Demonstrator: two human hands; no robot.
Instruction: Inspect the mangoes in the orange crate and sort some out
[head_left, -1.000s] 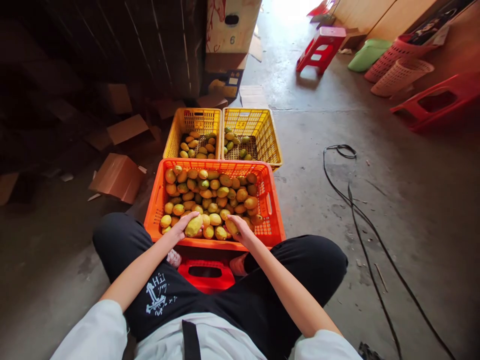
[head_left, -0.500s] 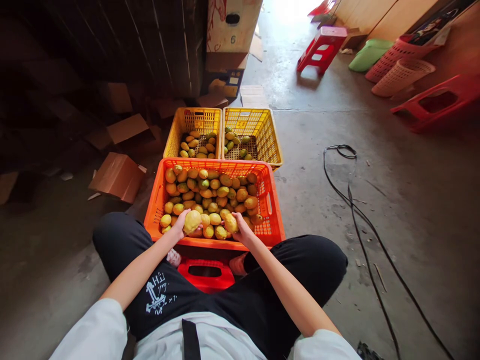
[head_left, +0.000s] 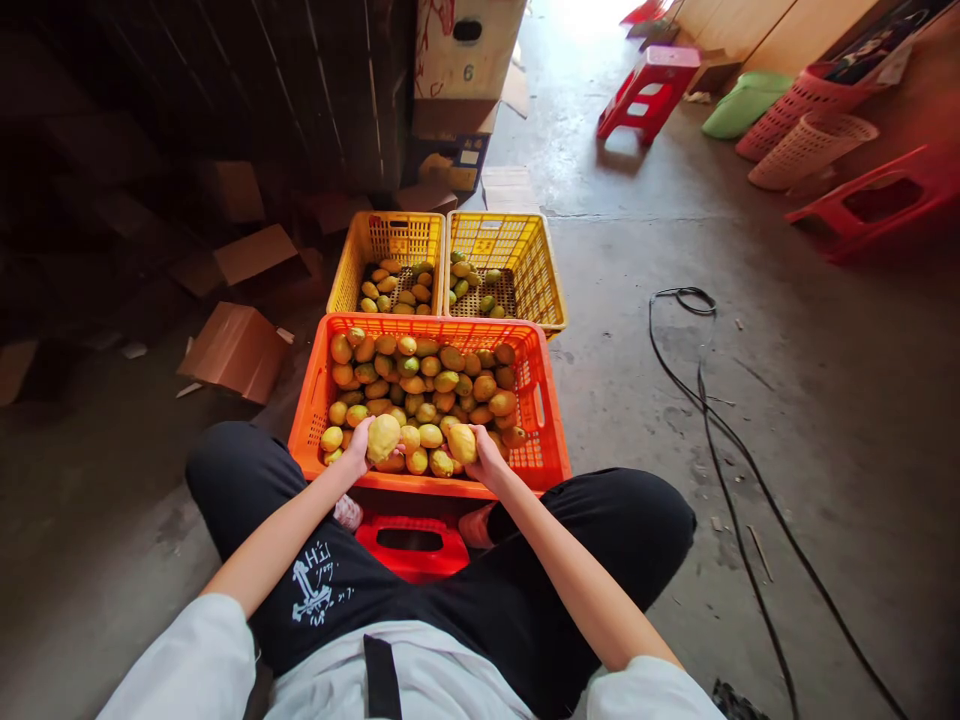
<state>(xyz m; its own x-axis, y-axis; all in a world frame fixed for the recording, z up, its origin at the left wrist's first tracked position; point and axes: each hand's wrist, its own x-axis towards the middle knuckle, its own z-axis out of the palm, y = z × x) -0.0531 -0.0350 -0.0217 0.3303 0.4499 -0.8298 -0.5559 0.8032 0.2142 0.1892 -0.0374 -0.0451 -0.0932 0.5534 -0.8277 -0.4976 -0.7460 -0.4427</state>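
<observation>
My left hand point(head_left: 361, 446) is closed around a yellow mango point(head_left: 384, 438), holding it above the near side of an orange crate point(head_left: 555, 440). In my right hand point(head_left: 486, 456) is another yellow mango point(head_left: 462, 443), gripped from its right side. Both fruits are at about the same height, a short way apart. Beneath and beyond them, many yellow, orange and greenish mangoes point(head_left: 446, 382) fill much of the crate. Some fingers of each hand are hidden by the fruit.
Two yellow crates point(head_left: 551, 270) with fewer mangoes stand just behind the orange one. A red stool point(head_left: 420, 562) is between my legs. Cardboard boxes point(head_left: 238, 350) lie at left, and a black cable point(head_left: 705, 400) runs along the floor at right. More stools and baskets stand far right.
Both hands keep hold of their mangoes at nearly the same place. The right mango looks slightly turned, and the view has shifted a little.
</observation>
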